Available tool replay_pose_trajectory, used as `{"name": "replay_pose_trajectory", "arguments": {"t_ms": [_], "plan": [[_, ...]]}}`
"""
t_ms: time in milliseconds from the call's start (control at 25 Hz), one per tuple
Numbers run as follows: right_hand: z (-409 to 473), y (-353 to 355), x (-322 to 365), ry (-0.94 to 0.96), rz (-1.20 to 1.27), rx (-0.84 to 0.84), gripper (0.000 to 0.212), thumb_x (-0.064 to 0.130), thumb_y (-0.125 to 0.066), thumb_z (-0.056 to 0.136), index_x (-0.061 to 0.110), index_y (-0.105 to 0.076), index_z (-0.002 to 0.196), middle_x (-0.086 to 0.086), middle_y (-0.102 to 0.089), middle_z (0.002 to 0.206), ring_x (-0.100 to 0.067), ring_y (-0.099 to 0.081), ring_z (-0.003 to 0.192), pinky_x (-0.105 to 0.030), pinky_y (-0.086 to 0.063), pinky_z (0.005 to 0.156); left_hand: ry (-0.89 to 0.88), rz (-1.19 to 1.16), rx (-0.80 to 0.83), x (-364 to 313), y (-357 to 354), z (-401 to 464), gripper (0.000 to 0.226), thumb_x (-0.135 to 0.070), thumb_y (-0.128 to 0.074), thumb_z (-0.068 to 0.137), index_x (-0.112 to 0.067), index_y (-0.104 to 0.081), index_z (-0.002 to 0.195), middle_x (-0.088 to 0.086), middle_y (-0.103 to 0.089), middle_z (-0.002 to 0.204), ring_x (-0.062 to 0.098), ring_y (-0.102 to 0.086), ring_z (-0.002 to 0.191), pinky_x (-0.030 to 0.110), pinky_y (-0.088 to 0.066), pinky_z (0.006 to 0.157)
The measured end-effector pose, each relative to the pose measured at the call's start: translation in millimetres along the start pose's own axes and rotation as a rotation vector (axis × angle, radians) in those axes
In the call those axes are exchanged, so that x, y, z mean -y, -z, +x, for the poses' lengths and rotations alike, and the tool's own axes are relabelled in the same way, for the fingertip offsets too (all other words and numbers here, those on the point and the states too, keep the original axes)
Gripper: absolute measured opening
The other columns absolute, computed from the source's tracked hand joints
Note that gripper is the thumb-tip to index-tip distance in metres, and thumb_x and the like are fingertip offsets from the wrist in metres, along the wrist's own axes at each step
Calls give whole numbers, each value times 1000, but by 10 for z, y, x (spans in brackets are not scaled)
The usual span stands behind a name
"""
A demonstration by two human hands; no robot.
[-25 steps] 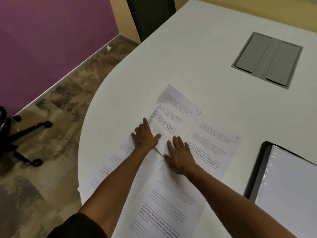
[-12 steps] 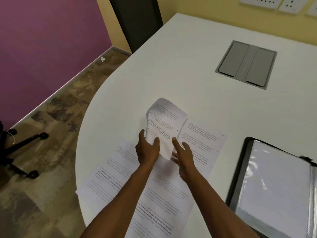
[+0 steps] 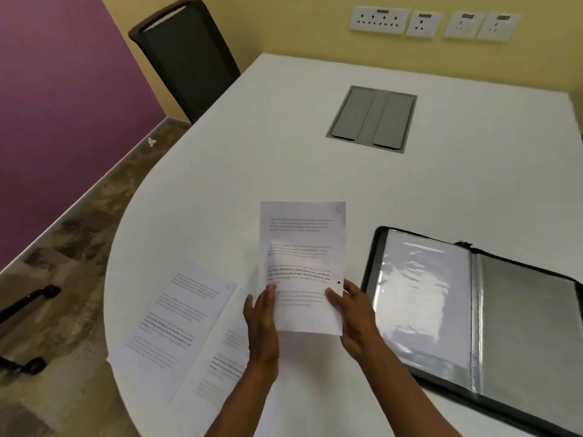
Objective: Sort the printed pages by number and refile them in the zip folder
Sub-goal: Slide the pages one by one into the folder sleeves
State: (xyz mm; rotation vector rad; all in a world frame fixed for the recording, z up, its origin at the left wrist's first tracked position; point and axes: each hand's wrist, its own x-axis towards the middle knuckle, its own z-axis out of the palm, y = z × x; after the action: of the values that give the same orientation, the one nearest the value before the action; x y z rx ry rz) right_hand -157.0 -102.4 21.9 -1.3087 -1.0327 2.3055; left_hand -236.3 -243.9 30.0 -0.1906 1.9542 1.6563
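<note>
A printed page (image 3: 301, 247) is held upright above the white table (image 3: 284, 137), its text facing me. My left hand (image 3: 262, 320) grips its lower left edge and my right hand (image 3: 353, 316) grips its lower right edge. Two more printed pages lie flat on the table: one at the left (image 3: 176, 316) and one beside it (image 3: 220, 361), partly under my left forearm. The black zip folder (image 3: 473, 310) lies open to the right, showing clear plastic sleeves.
A grey cable hatch (image 3: 372, 118) is set into the table further back. A black chair (image 3: 186, 55) stands at the table's far left corner. Wall sockets (image 3: 432, 23) line the yellow wall. Another chair's base (image 3: 25, 326) is on the floor at left.
The page that was being peeled off the table has been lifted and now stands flat and upright between both hands. The view has tilted up and shifted right.
</note>
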Motion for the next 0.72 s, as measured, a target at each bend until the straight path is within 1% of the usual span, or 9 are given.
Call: {"name": "replay_pose_trajectory", "arguments": {"t_ms": [80, 120, 200, 240, 320, 440, 520, 640, 720], "plan": [[-242, 465, 52, -21, 15, -32, 32, -4, -64, 92, 12, -64, 120, -9, -76, 110, -33, -73, 99, -51, -59, 85, 28, -32, -56, 131, -139, -202, 36, -63, -65, 83, -50, -60, 116, -11, -30, 156, 17, -38, 138, 49, -38, 109], [-358, 685, 58, -19, 14, -51, 32, -5, -63, 92, 11, -64, 120, -9, -75, 111, -34, -73, 100, -52, -58, 88, 28, 6, -90, 190, -213, -288, 34, -57, -71, 81, -47, -63, 113, -5, -35, 154, 20, -41, 137, 48, -39, 108], [-540, 1137, 19, 3, 2, -101, 33, -7, -62, 92, 9, -64, 121, -9, -75, 112, -33, -72, 103, -54, -54, 97, 29, 65, -121, 296, -399, -455, 33, -31, -79, 83, -32, -66, 114, 4, -50, 143, 24, -52, 126, 38, -47, 97], [-653, 1384, 12, 15, -11, -127, 34, -8, -62, 91, 8, -64, 121, -9, -75, 113, -32, -71, 105, -53, -53, 99, 28, 77, -107, 388, -523, -569, 33, -17, -78, 84, -27, -66, 114, 6, -56, 136, 24, -57, 119, 33, -49, 91], [-807, 1793, -10, 28, -34, -177, 34, -9, -62, 92, 8, -65, 121, -8, -74, 116, -28, -71, 107, -48, -52, 101, 8, 100, -26, 506, -740, -797, 36, -4, -73, 86, -23, -65, 115, 3, -63, 123, 21, -61, 108, 28, -49, 84], [-1071, 2365, -34, 30, -49, -237, 34, -9, -62, 92, 8, -65, 121, -7, -75, 114, -25, -72, 104, -45, -54, 99, 0, 230, 132, 645, -1094, -1190, 37, -7, -72, 88, -24, -63, 120, -2, -63, 117, 14, -61, 100, 30, -53, 83], [-1203, 2707, -18, 24, -65, -264, 33, -7, -60, 94, 9, -66, 122, -7, -75, 114, -27, -72, 103, -47, -55, 98, -25, 292, 215, 794, -1275, -1381, 35, -9, -72, 89, -26, -64, 118, -2, -64, 117, 18, -63, 103, 33, -57, 86], [-1356, 3151, 32, 15, -76, -302, 26, 0, -57, 98, 12, -68, 119, -6, -76, 110, -28, -73, 99, -47, -59, 89, -57, 349, 263, 1022, -1511, -1631, 32, -9, -73, 88, -25, -66, 115, -1, -64, 119, 18, -62, 104, 25, -56, 80], [-1445, 3378, 46, 1, -80, -312, 24, 5, -57, 100, 13, -68, 119, -4, -76, 109, -27, -73, 98, -45, -60, 84, -47, 360, 304, 1163, -1641, -1768, 30, -9, -75, 86, -27, -67, 110, -2, -65, 116, 16, -61, 104, 25, -55, 80]]}}
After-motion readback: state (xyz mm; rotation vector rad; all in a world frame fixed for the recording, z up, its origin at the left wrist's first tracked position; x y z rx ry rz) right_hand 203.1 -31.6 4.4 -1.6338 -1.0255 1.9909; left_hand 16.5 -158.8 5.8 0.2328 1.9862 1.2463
